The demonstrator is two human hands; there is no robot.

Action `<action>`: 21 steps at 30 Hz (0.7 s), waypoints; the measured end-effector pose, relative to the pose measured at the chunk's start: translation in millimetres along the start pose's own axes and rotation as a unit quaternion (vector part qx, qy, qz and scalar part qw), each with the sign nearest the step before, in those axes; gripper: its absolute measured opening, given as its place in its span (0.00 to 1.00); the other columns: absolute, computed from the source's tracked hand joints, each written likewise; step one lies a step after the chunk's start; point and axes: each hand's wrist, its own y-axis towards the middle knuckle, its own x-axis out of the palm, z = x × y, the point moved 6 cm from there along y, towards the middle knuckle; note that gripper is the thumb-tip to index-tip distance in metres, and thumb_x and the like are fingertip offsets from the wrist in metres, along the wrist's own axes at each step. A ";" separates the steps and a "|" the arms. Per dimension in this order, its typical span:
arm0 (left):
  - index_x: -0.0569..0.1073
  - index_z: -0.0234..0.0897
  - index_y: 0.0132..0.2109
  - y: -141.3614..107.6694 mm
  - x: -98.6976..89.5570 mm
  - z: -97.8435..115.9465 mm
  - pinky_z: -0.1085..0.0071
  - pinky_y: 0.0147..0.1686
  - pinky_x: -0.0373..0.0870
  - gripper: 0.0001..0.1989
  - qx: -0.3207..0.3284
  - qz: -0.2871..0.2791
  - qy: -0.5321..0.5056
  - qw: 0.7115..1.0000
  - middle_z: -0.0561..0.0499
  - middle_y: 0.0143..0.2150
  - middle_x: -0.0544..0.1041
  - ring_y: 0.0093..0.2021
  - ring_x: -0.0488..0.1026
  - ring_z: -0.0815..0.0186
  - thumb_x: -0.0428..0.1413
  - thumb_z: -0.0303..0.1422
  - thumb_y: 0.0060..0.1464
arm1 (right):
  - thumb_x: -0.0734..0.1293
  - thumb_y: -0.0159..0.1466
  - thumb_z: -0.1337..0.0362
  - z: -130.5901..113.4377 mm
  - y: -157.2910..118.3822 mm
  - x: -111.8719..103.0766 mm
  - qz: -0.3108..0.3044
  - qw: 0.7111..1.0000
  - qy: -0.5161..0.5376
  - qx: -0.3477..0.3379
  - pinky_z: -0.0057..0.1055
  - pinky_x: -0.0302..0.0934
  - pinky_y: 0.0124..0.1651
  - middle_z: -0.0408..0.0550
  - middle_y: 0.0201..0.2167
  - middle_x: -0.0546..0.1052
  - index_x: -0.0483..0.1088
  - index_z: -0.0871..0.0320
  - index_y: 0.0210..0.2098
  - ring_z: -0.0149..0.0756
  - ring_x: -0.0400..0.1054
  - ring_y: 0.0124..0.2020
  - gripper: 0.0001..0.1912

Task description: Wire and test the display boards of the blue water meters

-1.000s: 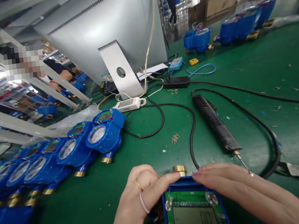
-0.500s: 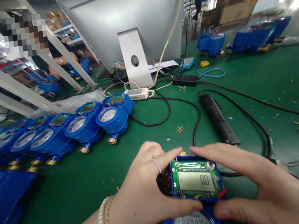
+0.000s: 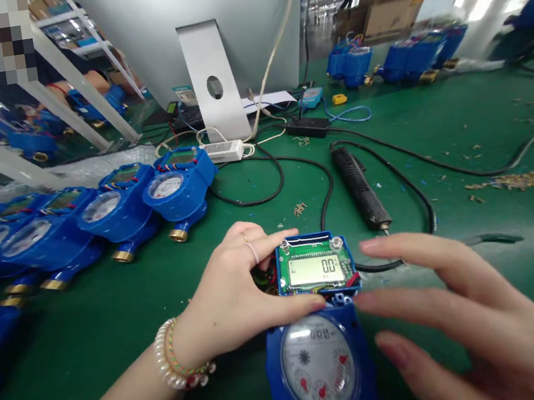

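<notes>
A blue water meter (image 3: 320, 365) lies on the green table mat (image 3: 116, 327) in front of me, its round dial facing up. Above the dial sits a green circuit board with an LCD (image 3: 315, 270) reading "0.0". My left hand (image 3: 231, 298) grips the left side of that board section, thumb along its lower edge. My right hand (image 3: 468, 324) hovers just right of the meter, fingers spread and blurred, holding nothing.
A row of several blue meters (image 3: 100, 217) lines the left side. A black electric screwdriver (image 3: 360, 190) and its cable lie behind the meter. A monitor stand (image 3: 213, 82), power adapters and more meters (image 3: 391, 60) sit at the back. Small brass screws (image 3: 527, 178) scatter at right.
My view tilted down, so the meter's dial came into sight. My right hand has come off the board and drawn back to the right; my left hand keeps its grip.
</notes>
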 end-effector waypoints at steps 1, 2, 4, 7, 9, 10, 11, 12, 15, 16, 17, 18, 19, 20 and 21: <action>0.76 0.41 0.50 0.0 -0.1 0.0 0.68 0.33 0.65 0.29 0.000 -0.002 -0.001 1.000 0.52 0.31 0.68 0.36 0.65 0.61 0.65 0.48 0.41 | 0.66 0.60 0.68 -6.2 -4.9 2.9 -0.009 1.000 -0.019 -0.018 0.38 0.60 0.59 0.47 0.56 0.65 0.72 0.52 0.45 0.44 0.62 0.56 0.13; 0.77 0.41 0.49 -0.1 -0.1 -0.1 0.68 0.33 0.65 0.28 0.001 -0.003 0.000 1.000 0.52 0.32 0.69 0.36 0.65 0.62 0.65 0.49 0.41 | 0.67 0.60 0.69 -10.3 -9.8 5.5 -0.018 0.999 -0.037 -0.026 0.39 0.60 0.59 0.48 0.56 0.65 0.72 0.52 0.46 0.44 0.61 0.56 0.15; 0.77 0.41 0.48 -0.6 0.9 -0.3 0.68 0.33 0.64 0.27 0.009 -0.004 0.005 1.000 0.52 0.33 0.70 0.37 0.65 0.61 0.64 0.50 0.42 | 0.67 0.60 0.69 -12.7 -18.3 9.4 -0.032 0.998 -0.053 -0.016 0.41 0.58 0.60 0.49 0.57 0.63 0.71 0.54 0.49 0.45 0.59 0.57 0.18; 0.77 0.41 0.47 -3.4 3.6 -2.6 0.64 0.39 0.66 0.25 0.028 0.022 -0.014 0.999 0.50 0.36 0.71 0.41 0.66 0.59 0.65 0.48 0.43 | 0.66 0.60 0.71 -10.6 -25.4 8.5 -0.014 0.999 -0.046 -0.008 0.42 0.57 0.60 0.49 0.57 0.62 0.71 0.54 0.50 0.44 0.58 0.57 0.18; 0.76 0.41 0.48 -6.8 5.9 -6.4 0.61 0.43 0.66 0.26 0.033 0.054 -0.057 0.996 0.49 0.38 0.71 0.44 0.67 0.57 0.66 0.46 0.42 | 0.65 0.61 0.71 -3.4 -26.8 5.8 0.012 0.999 -0.033 0.020 0.39 0.58 0.58 0.49 0.56 0.63 0.72 0.53 0.47 0.41 0.60 0.56 0.15; 0.76 0.41 0.49 -8.7 7.4 -8.9 0.60 0.45 0.66 0.27 0.032 0.068 -0.082 0.994 0.49 0.38 0.71 0.45 0.66 0.56 0.67 0.45 0.41 | 0.65 0.62 0.71 1.6 -26.8 5.0 0.025 0.999 -0.020 0.044 0.38 0.59 0.57 0.49 0.55 0.64 0.72 0.53 0.46 0.40 0.61 0.55 0.13; 0.75 0.41 0.50 -10.4 9.2 -11.4 0.60 0.46 0.66 0.28 0.029 0.079 -0.106 0.991 0.48 0.39 0.71 0.46 0.66 0.55 0.67 0.45 0.41 | 0.66 0.62 0.70 6.8 -26.5 5.2 0.034 0.997 0.001 0.070 0.37 0.60 0.56 0.49 0.54 0.65 0.72 0.53 0.45 0.39 0.61 0.54 0.12; 0.75 0.42 0.51 -11.9 11.2 -13.5 0.60 0.46 0.66 0.29 0.026 0.085 -0.127 0.988 0.48 0.39 0.71 0.47 0.66 0.54 0.67 0.46 0.41 | 0.66 0.63 0.68 11.7 -25.8 6.4 0.040 0.994 0.025 0.097 0.37 0.61 0.55 0.49 0.54 0.65 0.71 0.53 0.44 0.39 0.62 0.54 0.10; 0.75 0.44 0.51 -13.9 15.5 -15.9 0.61 0.45 0.68 0.29 0.023 0.092 -0.178 0.979 0.48 0.41 0.72 0.48 0.66 0.54 0.68 0.44 0.40 | 0.69 0.61 0.64 20.4 -21.2 13.3 0.053 0.981 0.089 0.162 0.42 0.60 0.56 0.50 0.56 0.66 0.72 0.53 0.43 0.42 0.60 0.57 0.10; 0.75 0.45 0.51 -14.1 15.8 -15.7 0.62 0.45 0.68 0.28 0.025 0.095 -0.190 0.977 0.48 0.42 0.72 0.48 0.67 0.54 0.68 0.43 0.40 | 0.71 0.60 0.63 21.4 -18.8 16.0 0.055 0.977 0.100 0.178 0.45 0.59 0.57 0.51 0.57 0.65 0.73 0.54 0.42 0.45 0.59 0.58 0.10; 0.75 0.46 0.50 -14.0 15.8 -15.4 0.61 0.46 0.67 0.27 0.024 0.098 -0.198 0.975 0.48 0.43 0.73 0.49 0.66 0.54 0.68 0.42 0.40 | 0.72 0.58 0.62 22.0 -16.2 19.0 0.053 0.974 0.109 0.192 0.48 0.58 0.58 0.51 0.58 0.64 0.74 0.54 0.40 0.47 0.58 0.59 0.10; 0.76 0.45 0.49 -14.0 15.4 -15.2 0.61 0.47 0.67 0.27 0.021 0.102 -0.202 0.974 0.48 0.44 0.73 0.49 0.66 0.54 0.69 0.41 0.40 | 0.73 0.57 0.61 22.1 -13.3 22.1 0.047 0.971 0.116 0.204 0.50 0.56 0.59 0.50 0.60 0.63 0.75 0.54 0.39 0.48 0.56 0.60 0.10; 0.77 0.44 0.48 -13.9 15.0 -15.0 0.61 0.49 0.66 0.26 0.018 0.106 -0.205 0.973 0.48 0.44 0.74 0.50 0.66 0.54 0.69 0.40 0.39 | 0.73 0.56 0.61 22.2 -10.4 25.0 0.040 0.968 0.122 0.216 0.51 0.55 0.60 0.48 0.60 0.62 0.76 0.53 0.37 0.49 0.54 0.62 0.10; 0.77 0.43 0.47 -13.9 14.6 -14.9 0.60 0.50 0.65 0.25 0.013 0.109 -0.207 0.972 0.48 0.44 0.74 0.50 0.66 0.54 0.69 0.40 0.39 | 0.74 0.55 0.60 22.6 -7.9 27.7 0.033 0.964 0.129 0.229 0.52 0.53 0.61 0.46 0.61 0.62 0.77 0.52 0.35 0.50 0.53 0.62 0.09; 0.78 0.42 0.46 -13.9 14.3 -14.8 0.60 0.51 0.64 0.24 0.009 0.111 -0.207 0.972 0.47 0.44 0.74 0.50 0.66 0.54 0.69 0.40 0.39 | 0.74 0.54 0.60 23.4 -5.7 30.3 0.026 0.960 0.136 0.242 0.53 0.52 0.61 0.44 0.61 0.62 0.77 0.51 0.34 0.50 0.51 0.63 0.08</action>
